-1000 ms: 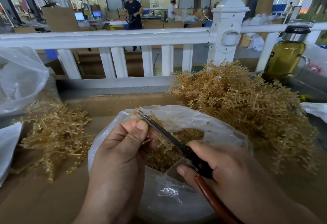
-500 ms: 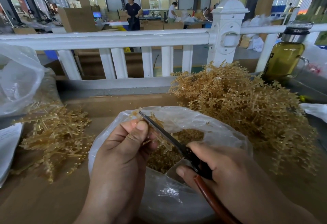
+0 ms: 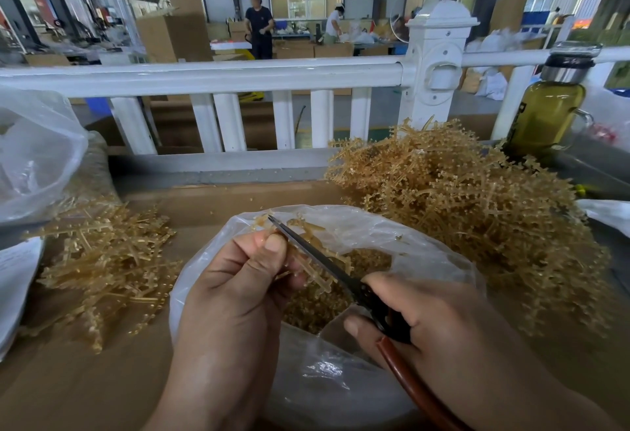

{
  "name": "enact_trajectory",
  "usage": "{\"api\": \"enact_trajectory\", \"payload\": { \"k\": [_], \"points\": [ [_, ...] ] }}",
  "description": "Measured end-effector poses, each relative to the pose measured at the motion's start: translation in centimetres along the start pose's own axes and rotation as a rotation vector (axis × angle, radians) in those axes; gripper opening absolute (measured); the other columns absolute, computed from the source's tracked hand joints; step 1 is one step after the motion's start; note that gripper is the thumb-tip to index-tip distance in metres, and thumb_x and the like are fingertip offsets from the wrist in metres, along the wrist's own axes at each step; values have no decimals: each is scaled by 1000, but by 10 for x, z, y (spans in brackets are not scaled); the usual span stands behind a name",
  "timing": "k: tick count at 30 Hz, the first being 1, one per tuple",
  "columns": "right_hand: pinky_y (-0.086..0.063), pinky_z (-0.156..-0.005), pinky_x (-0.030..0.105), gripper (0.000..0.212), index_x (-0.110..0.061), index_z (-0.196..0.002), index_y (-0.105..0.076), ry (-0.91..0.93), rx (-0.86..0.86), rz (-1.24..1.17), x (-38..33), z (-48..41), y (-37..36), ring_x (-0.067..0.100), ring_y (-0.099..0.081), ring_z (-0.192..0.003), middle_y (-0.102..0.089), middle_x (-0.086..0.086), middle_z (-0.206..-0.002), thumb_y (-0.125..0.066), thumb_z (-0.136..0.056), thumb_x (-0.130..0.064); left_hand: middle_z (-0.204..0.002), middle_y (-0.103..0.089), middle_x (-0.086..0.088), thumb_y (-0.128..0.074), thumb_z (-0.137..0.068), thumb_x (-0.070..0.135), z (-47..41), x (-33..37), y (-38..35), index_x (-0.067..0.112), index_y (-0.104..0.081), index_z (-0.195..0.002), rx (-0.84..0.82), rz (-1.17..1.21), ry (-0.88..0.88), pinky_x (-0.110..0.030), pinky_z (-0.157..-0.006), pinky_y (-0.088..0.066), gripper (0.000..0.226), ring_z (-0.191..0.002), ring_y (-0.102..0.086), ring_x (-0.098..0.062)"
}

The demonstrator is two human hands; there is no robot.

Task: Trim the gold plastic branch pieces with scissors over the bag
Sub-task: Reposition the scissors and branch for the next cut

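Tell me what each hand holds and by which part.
Left hand pinches a gold branch piece by its stem; right hand grips the scissors by the handles.

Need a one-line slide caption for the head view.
Left hand pinches a gold branch piece over the plastic bag; right hand holds scissors against it.

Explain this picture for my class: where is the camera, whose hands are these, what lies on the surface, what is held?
No machine here: a person's two bare hands, filmed by a camera worn on their head, looking down. The left hand pinches a gold plastic branch piece; the right hand grips scissors, blades against the piece. Both work over an open clear bag holding gold bits. On the brown surface lie a big pile of gold branches at right and a smaller pile at left. Behind stand a white railing and a bottle of yellowish liquid.
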State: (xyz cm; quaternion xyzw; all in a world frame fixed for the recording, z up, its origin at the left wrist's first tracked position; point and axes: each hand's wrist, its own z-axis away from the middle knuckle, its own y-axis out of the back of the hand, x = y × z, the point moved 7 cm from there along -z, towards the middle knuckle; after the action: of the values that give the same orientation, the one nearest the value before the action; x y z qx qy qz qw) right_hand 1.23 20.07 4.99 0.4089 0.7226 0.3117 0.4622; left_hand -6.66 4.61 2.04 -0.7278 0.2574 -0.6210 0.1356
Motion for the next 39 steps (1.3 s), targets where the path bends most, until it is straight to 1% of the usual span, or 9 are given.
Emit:
{"api": "enact_trajectory", "payload": {
  "k": [6,8,12,17,21,25,29,33,39],
  "points": [
    [-39,-60,10,31,-35,-81,-50,-6,-23,-8,1,-1,-2,-4,-53,-63,-44,-19,-57,-45,-84,-66,-69,-61,-4,-71,-70,28,0,1,0,22,-68,-64,-6,-20,0,-22,-58,-52,9,-63,-58,-13],
    [-40,-60,11,30,-37,-79,-45,-8,-35,-10,2,-1,-4,-2,-54,-65,-45,-18,-58,-45,-84,-67,-72,-63,-4,-78,-72,21,-1,2,2,24,-67,-65,-4,-65,-15,-24,-59,-53,14,-66,-61,-13],
    [-40,-59,10,29,-38,-80,-45,12,-26,38,3,-1,-5,-2,-49,-58,-42,-21,-58,-42,-84,-66,-73,-68,-3,-63,-84,34,-2,14,9,28,-68,-71,70,-261,-135,-30,-63,-53,15,-71,-66,-17],
    [-35,-50,8,24,-44,-78,-33,16,-2,84,2,-1,-4,-7,-42,-53,-37,-24,-57,-43,-84,-65,-74,-71,-7,-61,-86,41,-1,20,12,23,-68,-75,103,-415,-172,-40,-72,-53,22,-74,-69,-22],
    [-33,-49,9,25,-43,-80,-41,13,1,60,2,-1,-4,-4,-47,-55,-40,-24,-58,-42,-82,-68,-90,-72,-20,-62,-96,27,-2,16,16,18,-68,-79,112,-383,-122,-52,-81,-55,20,-81,-68,-32],
    [-34,-49,9,25,-42,-79,-43,29,25,85,1,0,-6,-1,-49,-55,-42,-24,-60,-45,-84,-66,-93,-68,-28,-62,-87,32,-4,15,16,17,-67,-79,88,-270,-95,-47,-77,-50,17,-81,-65,-33],
    [-43,-47,13,27,-35,-85,-58,53,36,84,1,0,-6,-2,-52,-55,-54,-20,-63,-48,-87,-60,-97,-71,-27,-74,-77,46,-2,15,15,19,-69,-85,60,-265,-111,-50,-80,-52,29,-86,-68,-39],
    [-37,-46,9,28,-36,-84,-56,33,44,96,2,1,-5,-1,-51,-55,-49,-23,-62,-47,-85,-63,-82,-71,-11,-66,-86,31,-4,15,17,22,-69,-80,42,-269,-124,-37,-66,-53,12,-73,-66,-25],
    [-44,-57,8,39,-35,-92,-63,-6,32,55,6,1,-4,-2,-57,-65,-57,-23,-65,-43,-83,-68,-86,-71,-11,-68,-88,21,-5,12,13,20,-70,-81,25,-226,-72,-39,-72,-48,8,-76,-66,-22]
  ]
}}
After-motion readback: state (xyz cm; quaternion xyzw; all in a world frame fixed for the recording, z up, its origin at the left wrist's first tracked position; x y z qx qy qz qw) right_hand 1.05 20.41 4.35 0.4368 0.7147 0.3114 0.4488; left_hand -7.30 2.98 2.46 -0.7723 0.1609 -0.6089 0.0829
